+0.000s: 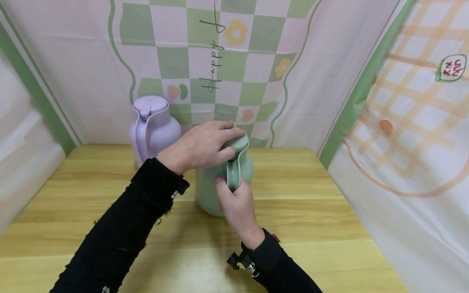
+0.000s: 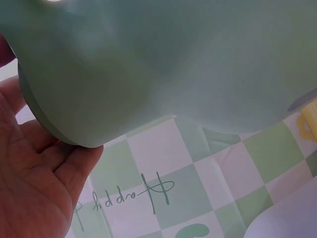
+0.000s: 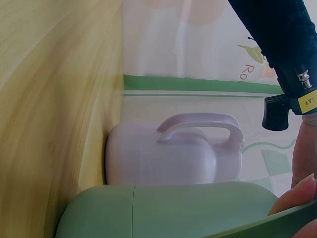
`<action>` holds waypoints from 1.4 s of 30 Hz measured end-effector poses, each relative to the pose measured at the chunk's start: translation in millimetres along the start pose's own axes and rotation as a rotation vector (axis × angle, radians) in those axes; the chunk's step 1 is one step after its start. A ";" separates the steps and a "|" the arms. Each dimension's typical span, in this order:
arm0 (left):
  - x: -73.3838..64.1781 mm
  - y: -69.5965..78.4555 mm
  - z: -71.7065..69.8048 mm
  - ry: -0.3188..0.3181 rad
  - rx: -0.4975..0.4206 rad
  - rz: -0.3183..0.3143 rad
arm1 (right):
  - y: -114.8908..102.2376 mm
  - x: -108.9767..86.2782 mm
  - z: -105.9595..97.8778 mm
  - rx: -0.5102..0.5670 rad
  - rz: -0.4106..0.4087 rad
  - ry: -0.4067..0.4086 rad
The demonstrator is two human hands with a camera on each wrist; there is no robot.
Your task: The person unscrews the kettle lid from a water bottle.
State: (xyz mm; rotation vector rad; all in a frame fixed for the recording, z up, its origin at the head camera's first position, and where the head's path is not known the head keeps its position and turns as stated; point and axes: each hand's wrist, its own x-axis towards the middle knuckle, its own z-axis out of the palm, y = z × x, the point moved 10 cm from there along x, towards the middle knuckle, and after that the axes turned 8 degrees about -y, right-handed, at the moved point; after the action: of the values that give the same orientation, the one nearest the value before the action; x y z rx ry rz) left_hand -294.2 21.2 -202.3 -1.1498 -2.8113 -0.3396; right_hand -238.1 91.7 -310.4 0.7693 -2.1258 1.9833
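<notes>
A mint-green thermos jug point(image 1: 209, 189) stands upright on the wooden table in the head view. My right hand point(image 1: 239, 209) grips its handle point(image 1: 233, 175), thumb along the left side. Over the top, my left hand point(image 1: 203, 145) holds the lid point(image 1: 239, 142), with the thumb on the near side and fingers across to the far edge. The left wrist view has the jug's smooth body point(image 2: 148, 74) close up, and the fingers point(image 2: 74, 168) bent at its rim. Behind and to the left is a lilac thermos jug point(image 1: 166, 134), its handle towards me.
The light wooden table point(image 1: 311, 228) ends at a hanging cloth point(image 1: 300, 101) with green checks and flowers, close behind both jugs. More cloth point(image 1: 414, 122) hangs along the right side. Small black cameras point(image 1: 238, 260) are strapped to the wrists.
</notes>
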 end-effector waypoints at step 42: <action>-1.8 5.1 -10.4 0.169 0.105 -0.020 | 0.8 -0.9 -0.2 0.000 0.005 0.003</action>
State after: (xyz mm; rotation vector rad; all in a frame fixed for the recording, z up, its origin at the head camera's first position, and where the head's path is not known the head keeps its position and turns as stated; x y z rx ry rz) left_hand -289.4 21.1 -191.7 -1.0210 -2.6611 -0.2726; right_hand -237.8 92.1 -311.6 0.7608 -2.1283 1.9862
